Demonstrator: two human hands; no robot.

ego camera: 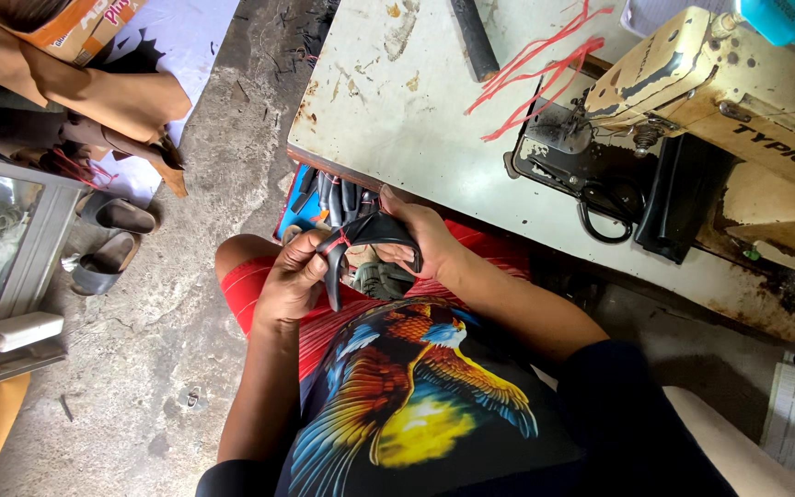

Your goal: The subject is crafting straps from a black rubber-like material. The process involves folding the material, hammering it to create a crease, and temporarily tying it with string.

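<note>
- The left hand [292, 281] and the right hand [420, 235] both hold a black strap piece [365, 232], a curved leather-like band, above the lap and just below the near edge of the table [397, 138].
- The left fingers [310, 253] are curled shut around the strap's lower leg; the right fingers are closed over its arched top, thumb up.
- A red thread [340, 241] is tied around the strap where the hands meet; a firm pinch on both sides of it would likely keep the band from twisting.
- On the table's far right corner stands a worn cream sewing machine [738, 92], with black scissors [604, 212] before it and red cords [545, 69] trailing across.
- The table top is chipped and rust-stained.
- Below is a rough concrete floor [158, 322], with grey sandals [108, 239] beside a glass-fronted cabinet [2, 248].
</note>
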